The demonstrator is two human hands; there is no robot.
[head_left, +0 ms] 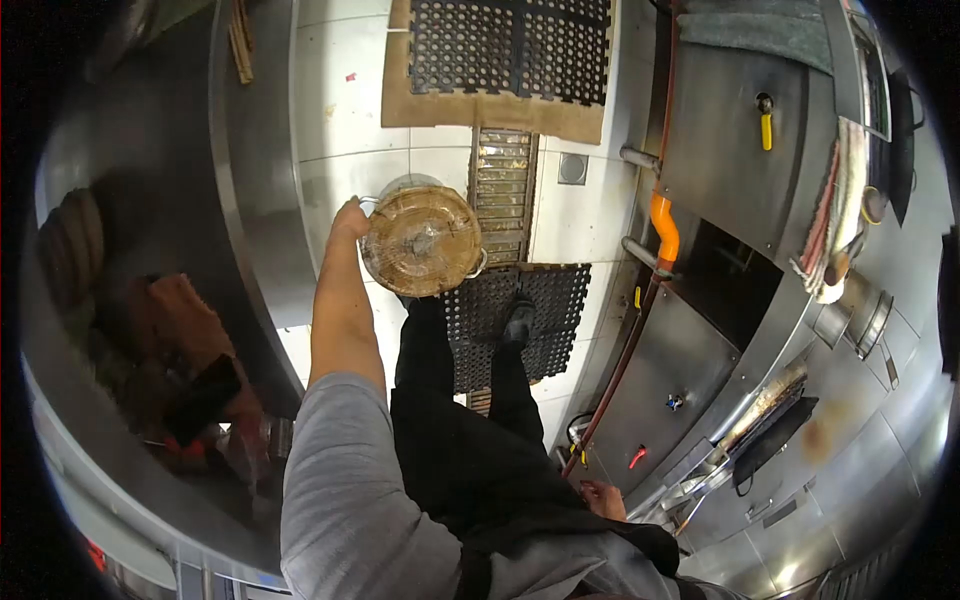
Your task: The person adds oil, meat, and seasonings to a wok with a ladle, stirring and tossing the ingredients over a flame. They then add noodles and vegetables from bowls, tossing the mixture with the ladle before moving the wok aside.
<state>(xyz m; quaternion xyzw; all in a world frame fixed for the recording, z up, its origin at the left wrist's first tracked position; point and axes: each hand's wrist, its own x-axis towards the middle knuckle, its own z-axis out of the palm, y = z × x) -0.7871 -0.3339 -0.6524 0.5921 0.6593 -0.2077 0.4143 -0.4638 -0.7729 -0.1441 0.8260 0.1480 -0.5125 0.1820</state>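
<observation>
Out in front of me, my left hand (350,218) is closed around one metal loop handle of a large round pot (422,242). The pot's upper face looks brown and streaked, with a pale patch at its middle. A second loop handle sticks out on its far right side, with no hand on it. From above, the pot overlaps the white floor tiles and the edge of the drain grate (503,185). Down by my right hip is my right hand (603,499), partly hidden by my dark apron. Its visible fingers are loosely bent, and nothing shows in them.
Black perforated mats (510,50) lie ahead on cardboard, and another mat (545,310) is under my foot. Steel cooking equipment (735,150) with an orange pipe (664,228) lines the right side. Along the left runs a steel counter (255,130). Cloths (838,220) hang at right.
</observation>
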